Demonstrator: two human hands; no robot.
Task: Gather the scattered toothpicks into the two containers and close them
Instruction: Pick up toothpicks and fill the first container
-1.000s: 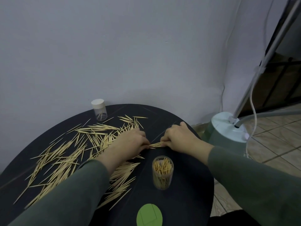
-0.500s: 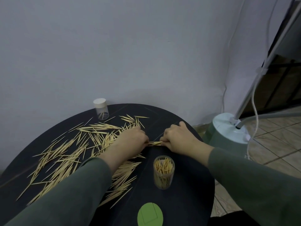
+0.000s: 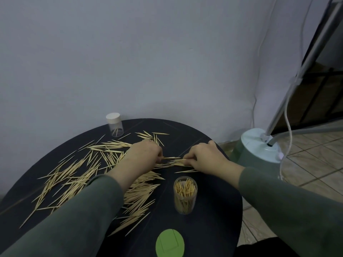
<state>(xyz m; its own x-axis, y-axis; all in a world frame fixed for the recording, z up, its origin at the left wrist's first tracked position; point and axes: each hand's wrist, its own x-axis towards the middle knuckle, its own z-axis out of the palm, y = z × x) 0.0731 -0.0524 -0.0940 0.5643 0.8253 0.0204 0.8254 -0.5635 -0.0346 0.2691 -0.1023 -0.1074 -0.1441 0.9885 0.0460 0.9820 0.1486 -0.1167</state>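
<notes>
Scattered toothpicks (image 3: 78, 175) cover the left and middle of the round black table (image 3: 219, 210). An open clear container (image 3: 185, 195), partly filled with upright toothpicks, stands near the front right. A second clear container (image 3: 115, 127) with a white cap sits at the far left edge and holds a few toothpicks. My left hand (image 3: 143, 154) and my right hand (image 3: 206, 156) face each other with curled fingers, each pinching an end of a small bundle of toothpicks (image 3: 174, 162) lying on the table between them.
A green lid (image 3: 169, 242) lies at the table's front edge. To the right on the tiled floor stands a pale green appliance base (image 3: 259, 151) with a slanted pole and hose. A grey wall is close behind the table.
My hands have drawn slightly apart, and the toothpick bundle between them now shows longer and more spread out. The containers have not moved.
</notes>
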